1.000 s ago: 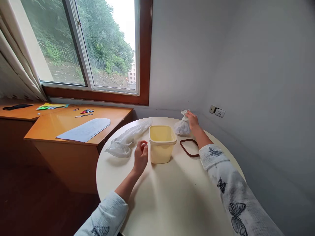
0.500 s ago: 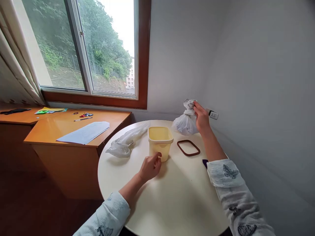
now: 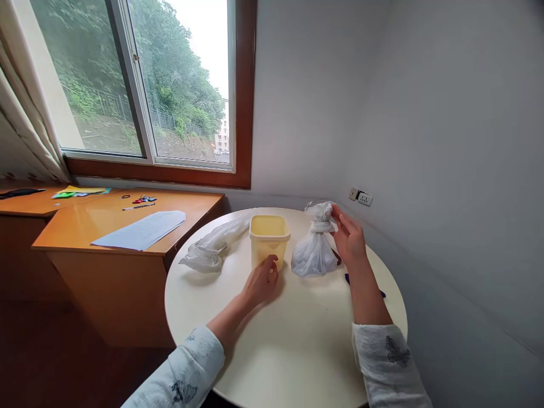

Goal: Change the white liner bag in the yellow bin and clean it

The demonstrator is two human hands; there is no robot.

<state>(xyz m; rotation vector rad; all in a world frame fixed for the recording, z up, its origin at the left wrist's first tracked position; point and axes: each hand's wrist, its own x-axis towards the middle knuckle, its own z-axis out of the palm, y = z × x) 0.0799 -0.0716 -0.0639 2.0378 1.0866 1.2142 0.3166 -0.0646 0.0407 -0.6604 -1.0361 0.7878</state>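
Note:
A tied white plastic bag [image 3: 314, 255] hangs from my right hand [image 3: 349, 235], whose fingers close round the bunched top above the knot. It is low over the round white table, in front of a brown rounded frame [image 3: 337, 257] that it mostly hides. Left of the bag stands a small pale-yellow plastic bin [image 3: 268, 241], upright with its top open. My left hand [image 3: 260, 282] is at the bin's front, fingers loosely bent and apart, against or very near its wall; contact is not certain. Nothing shows in that hand.
Behind the bin's left side lies an empty-looking clear plastic bag [image 3: 208, 252] on the round table [image 3: 293, 351]. A dark purple item [image 3: 347, 278] is partly hidden under my right forearm. Papers [image 3: 140, 229], a pen [image 3: 138, 207] and keys [image 3: 144, 199] rest on the wooden desk.
My right hand has brought the tied bag down and toward me, so it now covers most of the brown frame. My left hand has moved slightly, its fingers more extended at the bin.

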